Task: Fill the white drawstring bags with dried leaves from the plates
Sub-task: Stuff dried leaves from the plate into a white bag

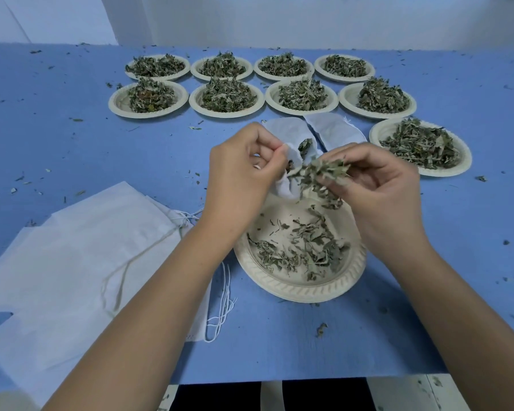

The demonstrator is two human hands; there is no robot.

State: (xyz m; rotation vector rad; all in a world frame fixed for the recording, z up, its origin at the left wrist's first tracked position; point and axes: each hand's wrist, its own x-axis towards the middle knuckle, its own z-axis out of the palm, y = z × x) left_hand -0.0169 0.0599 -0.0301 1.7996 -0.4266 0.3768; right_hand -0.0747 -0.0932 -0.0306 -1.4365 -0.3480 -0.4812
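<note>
Bare blue table (57, 114) left and right — plates (226, 115) crowding ahead, bags (72, 256) near-left

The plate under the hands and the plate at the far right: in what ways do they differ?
The near plate holds only a thin scatter of leaves, with its bottom showing; the right plate carries a full heap. The near plate lies below the left hand and the right hand; the right plate stands apart, untouched. Both are pale round plates on the blue table.
</note>
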